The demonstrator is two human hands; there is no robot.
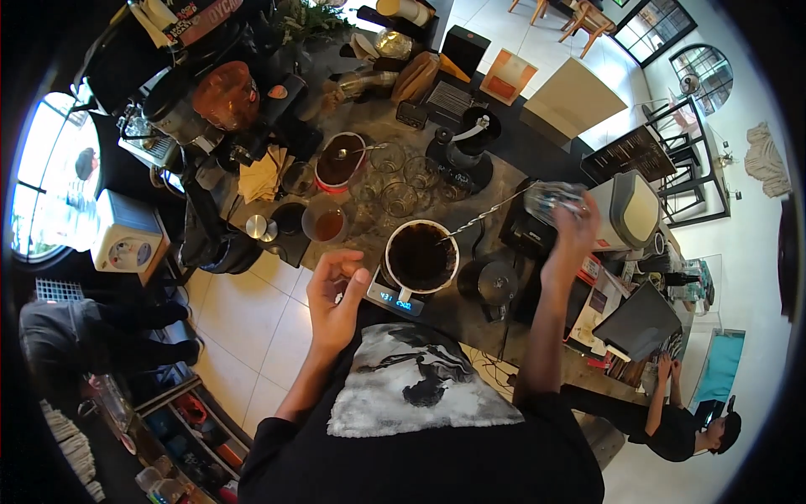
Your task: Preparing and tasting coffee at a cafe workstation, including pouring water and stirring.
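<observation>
A white-rimmed coffee dripper full of dark wet grounds sits in front of me on a scale with a lit display. A long twisted bar spoon leans in it, its tip in the grounds and its shaft slanting to the upper right. Just left of the dripper is my left hand, fingers loosely bent, thumb apart, holding nothing. My right hand reaches farther right and grips a clear glass vessel, smeared by motion, above a black machine.
Several clear glasses stand beyond the dripper, near a red-based bowl of dark coffee. A glass of reddish-brown liquid stands left. A hand grinder is farther back; a dark round pitcher sits right. A co-worker is at far right.
</observation>
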